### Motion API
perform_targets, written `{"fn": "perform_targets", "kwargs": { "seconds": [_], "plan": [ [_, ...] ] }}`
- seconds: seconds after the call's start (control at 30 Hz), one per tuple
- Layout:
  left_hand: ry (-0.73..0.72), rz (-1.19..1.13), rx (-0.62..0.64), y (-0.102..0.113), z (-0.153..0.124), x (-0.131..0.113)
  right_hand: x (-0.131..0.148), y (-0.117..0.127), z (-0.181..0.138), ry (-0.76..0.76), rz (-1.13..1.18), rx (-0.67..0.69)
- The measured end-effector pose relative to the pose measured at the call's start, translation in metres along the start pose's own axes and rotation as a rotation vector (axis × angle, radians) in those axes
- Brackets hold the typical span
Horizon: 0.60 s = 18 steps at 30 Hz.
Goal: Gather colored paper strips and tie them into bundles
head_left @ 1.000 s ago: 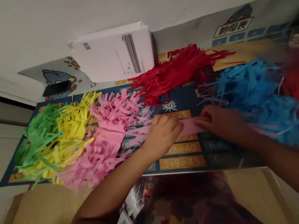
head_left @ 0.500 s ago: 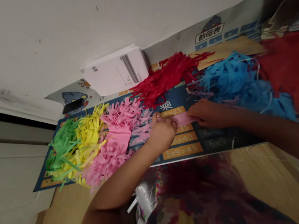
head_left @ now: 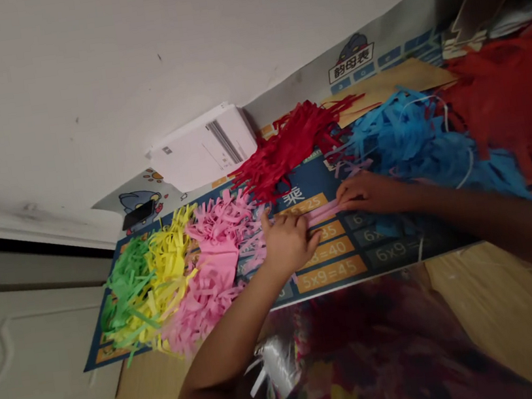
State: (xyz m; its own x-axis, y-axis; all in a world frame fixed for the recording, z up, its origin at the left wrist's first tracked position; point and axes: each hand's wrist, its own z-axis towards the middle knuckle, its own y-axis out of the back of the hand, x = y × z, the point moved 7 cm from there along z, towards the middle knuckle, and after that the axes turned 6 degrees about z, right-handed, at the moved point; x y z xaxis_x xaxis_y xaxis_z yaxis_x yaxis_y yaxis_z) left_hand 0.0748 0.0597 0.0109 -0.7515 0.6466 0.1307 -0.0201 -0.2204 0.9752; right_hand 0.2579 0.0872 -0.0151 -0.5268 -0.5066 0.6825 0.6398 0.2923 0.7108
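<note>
I'm facing a smooth, printed mat (head_left: pixel 313 179) that is bearing soft shredded heaps: crimped red fringe (head_left: pixel 515 105), curly blue fringe (head_left: pixel 417 148), then a pink bundle (head_left: pixel 216 266). Between blue and pink, my left hand (head_left: pixel 287 244) is lying with loosely spread fingers over a narrow pink strip (head_left: pixel 323 212), while my right hand (head_left: pixel 369 194) is pinching its right end. An orange cell (head_left: pixel 330 274) is reading "5x9=45". The mat's pale front edge is running nearer my body, leaving bare cells between.

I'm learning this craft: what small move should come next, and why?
Perhaps pinch the pink strip with the left hand too: the right hand appears to grip it, while the left thumb looks spread apart from the fingers.
</note>
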Motion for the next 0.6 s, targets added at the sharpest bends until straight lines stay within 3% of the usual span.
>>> {"fn": "perform_targets", "kwargs": {
  "seconds": [0.2,0.6],
  "plan": [
    [-0.080,0.103,-0.009,-0.002,0.001,-0.004,-0.002,-0.001,-0.001,-0.012,0.039,-0.004],
    [-0.047,-0.360,0.069,-0.008,-0.011,0.039,-0.004,-0.003,-0.003,-0.008,0.004,0.010]
  ]
}}
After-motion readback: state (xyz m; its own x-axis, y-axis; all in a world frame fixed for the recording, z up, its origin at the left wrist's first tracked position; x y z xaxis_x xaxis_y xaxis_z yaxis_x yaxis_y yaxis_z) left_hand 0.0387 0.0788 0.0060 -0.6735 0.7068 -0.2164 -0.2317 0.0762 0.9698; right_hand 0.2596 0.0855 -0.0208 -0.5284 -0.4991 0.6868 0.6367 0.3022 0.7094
